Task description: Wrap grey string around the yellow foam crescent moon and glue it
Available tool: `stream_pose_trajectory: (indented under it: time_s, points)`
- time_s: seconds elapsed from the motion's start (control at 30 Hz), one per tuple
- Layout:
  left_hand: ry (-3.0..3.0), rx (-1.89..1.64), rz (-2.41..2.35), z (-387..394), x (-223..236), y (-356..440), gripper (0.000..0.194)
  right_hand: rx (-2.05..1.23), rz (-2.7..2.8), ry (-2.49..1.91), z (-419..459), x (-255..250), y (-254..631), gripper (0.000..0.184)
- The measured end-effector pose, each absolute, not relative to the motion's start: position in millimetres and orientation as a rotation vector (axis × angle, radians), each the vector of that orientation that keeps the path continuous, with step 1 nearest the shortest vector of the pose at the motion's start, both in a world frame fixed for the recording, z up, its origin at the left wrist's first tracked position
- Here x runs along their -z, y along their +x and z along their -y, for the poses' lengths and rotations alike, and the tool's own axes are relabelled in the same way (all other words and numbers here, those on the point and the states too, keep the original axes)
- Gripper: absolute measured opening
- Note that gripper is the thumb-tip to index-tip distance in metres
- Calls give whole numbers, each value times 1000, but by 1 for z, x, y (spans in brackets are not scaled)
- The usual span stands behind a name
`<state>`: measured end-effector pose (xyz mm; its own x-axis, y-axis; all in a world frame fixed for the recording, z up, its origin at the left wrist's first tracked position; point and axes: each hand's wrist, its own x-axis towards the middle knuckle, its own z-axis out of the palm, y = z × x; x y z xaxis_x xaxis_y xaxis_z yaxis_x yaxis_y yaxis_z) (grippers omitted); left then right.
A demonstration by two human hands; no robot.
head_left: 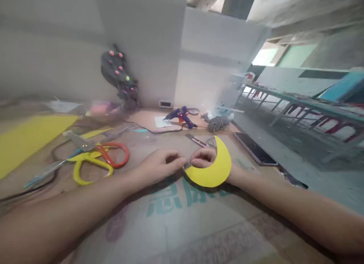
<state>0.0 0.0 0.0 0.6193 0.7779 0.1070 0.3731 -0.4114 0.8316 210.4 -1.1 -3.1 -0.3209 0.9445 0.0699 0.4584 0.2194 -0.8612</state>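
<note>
A yellow paper crescent moon (224,163) is held above the work table, its open side facing left. My left hand (166,161) is closed, its thumb and forefinger pinched at the crescent's lower left tip. Curled fingers of my right hand (203,158) show inside the crescent's hollow, and the paper hides part of that hand and wrist. Just beyond the hands lies a utility knife (196,141). Left of my left hand are scissors (116,155) with one red and one yellow handle loop.
A blue glue gun (182,114) sits at the back beside a white pad (163,122) and grey yarn (218,124). A phone (256,148) lies at the table's right edge. Yellow sheet (31,139) covers the left; a dark decorated piece (118,72) stands behind.
</note>
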Motion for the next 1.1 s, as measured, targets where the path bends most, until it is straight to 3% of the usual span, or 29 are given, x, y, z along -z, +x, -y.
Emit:
stream_pose_trajectory:
  time_s: [0.2, 0.9, 1.1]
  points:
    - [2008, -612, -914, 1, -4, 3, 27, -949, 1955, -1296, 4, -2, 211, 22]
    - [2012, -577, -902, -1, 0, 1, 28, -935, 1898, -1230, 0, 14, 217, 26]
    - [1962, -621, -891, 0, 0, 2, 27, -729, 2034, -1139, -8, 21, 222, 23]
